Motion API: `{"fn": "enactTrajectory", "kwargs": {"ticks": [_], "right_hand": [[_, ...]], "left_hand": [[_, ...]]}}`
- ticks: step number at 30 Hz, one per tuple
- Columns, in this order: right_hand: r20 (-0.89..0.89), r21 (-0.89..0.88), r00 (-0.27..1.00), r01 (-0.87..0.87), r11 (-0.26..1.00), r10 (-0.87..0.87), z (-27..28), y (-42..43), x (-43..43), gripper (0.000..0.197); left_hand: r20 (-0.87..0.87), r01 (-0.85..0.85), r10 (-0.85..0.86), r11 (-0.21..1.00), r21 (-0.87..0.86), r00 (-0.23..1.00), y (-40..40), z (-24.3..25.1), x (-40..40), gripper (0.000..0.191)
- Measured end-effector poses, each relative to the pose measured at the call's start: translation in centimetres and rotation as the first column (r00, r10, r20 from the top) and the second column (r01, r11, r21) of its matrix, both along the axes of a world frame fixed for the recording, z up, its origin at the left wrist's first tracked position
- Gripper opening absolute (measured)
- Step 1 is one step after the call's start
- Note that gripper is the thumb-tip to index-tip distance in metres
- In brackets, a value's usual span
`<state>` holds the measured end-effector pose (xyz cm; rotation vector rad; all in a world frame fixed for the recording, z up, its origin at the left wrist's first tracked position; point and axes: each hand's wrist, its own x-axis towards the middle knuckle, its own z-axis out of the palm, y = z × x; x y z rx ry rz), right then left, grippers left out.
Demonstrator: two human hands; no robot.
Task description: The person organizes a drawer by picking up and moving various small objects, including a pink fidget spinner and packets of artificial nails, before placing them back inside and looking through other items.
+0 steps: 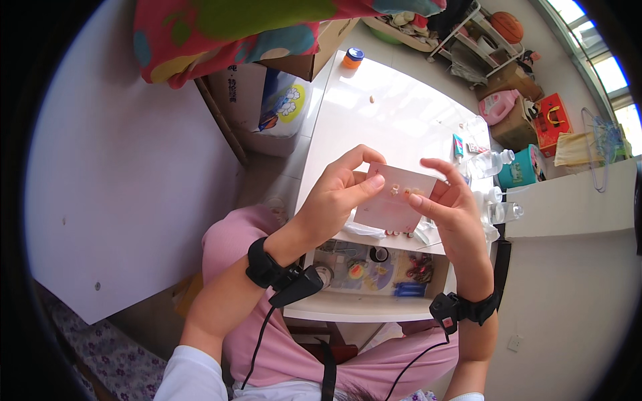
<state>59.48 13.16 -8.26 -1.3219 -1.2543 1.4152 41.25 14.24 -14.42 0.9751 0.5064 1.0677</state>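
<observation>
A pale pink square card (388, 210) is held up over the near part of the white table (351, 120). My left hand (346, 188) grips its left edge, the thumb on the front and the fingers behind. On the card's front sit small ornaments that look like earrings (394, 190), one of them star-shaped. At the right side, my right hand (446, 198) pinches the card near the second ornament with the thumb in front; its index finger is raised and apart from the card. Part of the other fingers is hidden behind the card.
An open drawer (366, 303) with a black tape roll (378, 254) and small items lies below the hands. Clear bottles (489, 163) and a teal tube (458, 146) stand or lie at the right. An orange jar (353, 58) is at the far edge.
</observation>
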Motion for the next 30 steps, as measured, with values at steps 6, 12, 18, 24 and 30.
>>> {"fn": "enactTrajectory", "kwargs": {"ticks": [6, 12, 18, 24, 30], "right_hand": [[-0.039, -0.100, 0.998, -0.049, 0.994, 0.045, -0.1, 0.1, 0.2, 0.045], [0.020, -0.104, 0.994, -0.100, 0.989, 0.103, -0.5, 0.9, -0.1, 0.047], [0.476, 0.100, 0.879, -0.079, 0.992, 0.022, -2.7, 7.5, 4.1, 0.033], [0.887, 0.420, 0.249, -0.082, 0.904, -0.390, -5.8, 16.4, 11.3, 0.027], [0.927, 0.368, 0.000, -0.183, 0.912, -0.374, -8.3, 18.7, 12.4, 0.021]], "left_hand": [[-0.052, -0.009, 0.009, 1.000, 0.018, 0.999, -0.2, 0.1, 0.2, 0.013], [-0.041, -0.019, 0.015, 0.996, -0.086, 0.999, 0.1, 0.2, -0.2, 0.014], [-0.073, -0.088, 0.074, 0.972, -0.218, 0.995, 0.8, -1.1, -0.9, 0.018], [-0.180, -0.183, 0.145, 0.959, -0.218, 0.973, 1.1, -0.5, -0.8, 0.020], [-0.131, -0.142, 0.116, 0.966, -0.215, 0.985, 1.5, -0.6, -1.2, 0.014]]}}
